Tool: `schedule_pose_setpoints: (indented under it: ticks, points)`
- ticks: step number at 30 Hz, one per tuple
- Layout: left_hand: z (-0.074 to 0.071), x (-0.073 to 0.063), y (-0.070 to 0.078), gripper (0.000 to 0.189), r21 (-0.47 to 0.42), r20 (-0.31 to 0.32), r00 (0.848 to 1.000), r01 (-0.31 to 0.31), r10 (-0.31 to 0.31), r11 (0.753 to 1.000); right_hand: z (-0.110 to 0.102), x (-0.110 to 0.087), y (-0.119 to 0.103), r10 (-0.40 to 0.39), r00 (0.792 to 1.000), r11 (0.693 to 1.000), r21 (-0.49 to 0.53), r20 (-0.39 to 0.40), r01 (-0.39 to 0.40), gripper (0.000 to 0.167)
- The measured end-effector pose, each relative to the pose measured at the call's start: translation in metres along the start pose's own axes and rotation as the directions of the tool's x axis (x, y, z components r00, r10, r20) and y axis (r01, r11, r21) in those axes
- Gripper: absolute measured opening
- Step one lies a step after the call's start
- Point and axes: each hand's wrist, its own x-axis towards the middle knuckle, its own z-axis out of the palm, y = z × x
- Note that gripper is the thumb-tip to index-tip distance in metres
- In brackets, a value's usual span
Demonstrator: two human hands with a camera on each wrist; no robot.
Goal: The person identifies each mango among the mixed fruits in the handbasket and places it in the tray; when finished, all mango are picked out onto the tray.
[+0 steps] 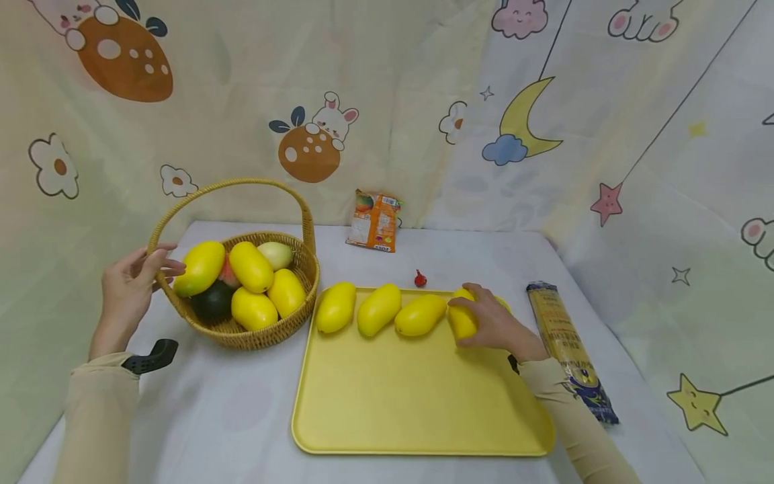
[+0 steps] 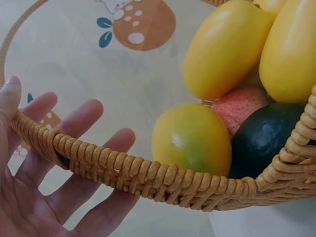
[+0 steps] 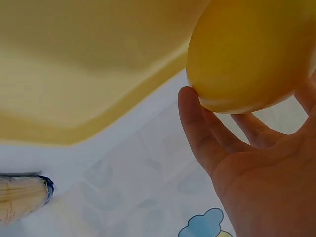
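Note:
On the right side of the yellow tray (image 1: 417,403), my right hand (image 1: 492,319) holds a mango (image 1: 462,316) between thumb and fingers, near the far edge. The right wrist view shows the same mango (image 3: 252,54) large above the fingers (image 3: 190,111). Beside it to the left, several mangoes (image 1: 377,310) lie in a row; another yellow piece (image 1: 503,304) peeks out behind the hand. My left hand (image 1: 133,279) touches the wicker basket (image 1: 242,341) at its handle base, fingers (image 2: 84,118) loosely spread behind the rim. Inside are several mangoes (image 2: 224,49), a reddish-pink fruit (image 2: 239,106) and a dark green fruit (image 2: 264,138).
A pale green fruit (image 1: 276,255) lies at the back of the basket. Behind the tray are an orange packet (image 1: 373,222) and a small red object (image 1: 420,278). A long pasta packet (image 1: 568,343) lies along the tray's right. A printed curtain (image 1: 393,101) hangs behind the table.

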Motion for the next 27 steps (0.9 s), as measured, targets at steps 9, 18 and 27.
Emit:
schedule_pose_setpoints:
  ticks: [9,18,27]
  points:
    - [0.0,0.001,-0.002,0.046,-0.026,0.004,1.0,-0.004,0.004,1.0,0.004,-0.002,-0.001,0.004,1.0,1.0,0.007,0.015,-0.004,0.067]
    - [-0.002,0.001,0.0,0.044,-0.022,0.006,1.0,-0.004,0.005,1.0,0.003,-0.003,-0.001,-0.021,1.0,0.998,-0.057,0.005,0.021,0.077]
    - [-0.001,0.001,-0.001,0.043,-0.004,-0.001,1.0,-0.001,0.001,1.0,-0.007,0.007,-0.004,-0.071,0.996,0.994,-0.087,-0.052,0.066,0.069]
